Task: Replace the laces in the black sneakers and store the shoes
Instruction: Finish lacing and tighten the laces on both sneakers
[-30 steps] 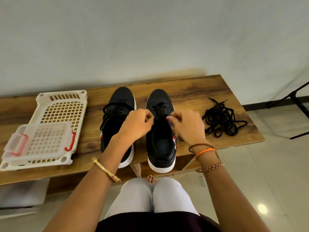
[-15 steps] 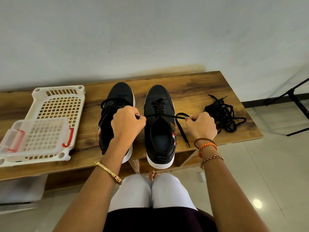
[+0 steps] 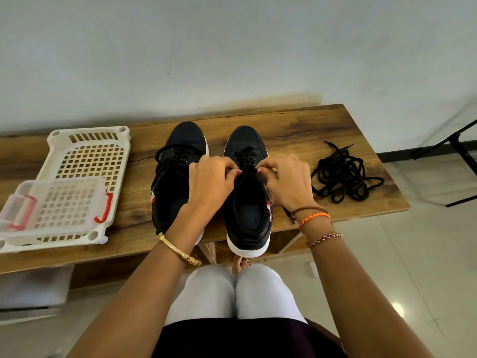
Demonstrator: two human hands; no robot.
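Right sneaker, bench front edge: our left hand and right hand pinch lace ends; we judge tying unfinished. Left sneaker laced. Storing pending.

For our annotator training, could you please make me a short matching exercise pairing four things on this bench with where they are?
Things:
1. white basket
2. clear box
3. loose laces
4. right sneaker

Places:
A. piled at the bench's right end
B. under both hands, heel past the front edge
C. at the bench's left end
D. resting in the basket

Pairs: 1-C, 2-D, 3-A, 4-B. The left hand and right hand meet over the right sneaker's lacing.
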